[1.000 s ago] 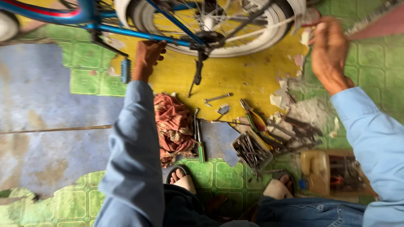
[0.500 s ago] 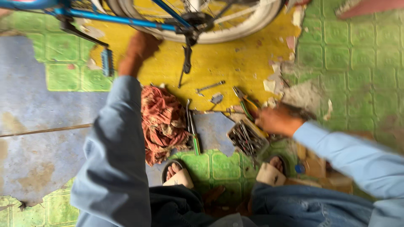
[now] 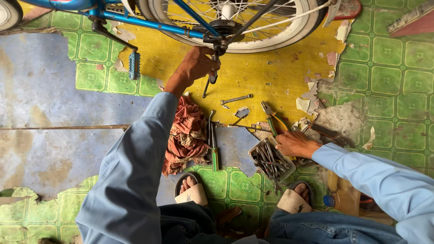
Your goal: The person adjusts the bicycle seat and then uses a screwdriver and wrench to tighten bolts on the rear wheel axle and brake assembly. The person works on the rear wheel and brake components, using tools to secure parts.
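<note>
Tray: small clear tray (image 3: 270,159) of loose metal tools on the floor, near the sandalled feet.
Right hand (image 3: 294,143): grip curled at the tray's far edge; hold unclear.
Left hand (image 3: 197,64): closed on the kickstand (image 3: 210,77) below the wheel hub (image 3: 223,26).
Change: right hand nearer the tray; left hand now at the kickstand.
Room: bare yellow floor between spanner (image 3: 236,99) and wheel.
</note>
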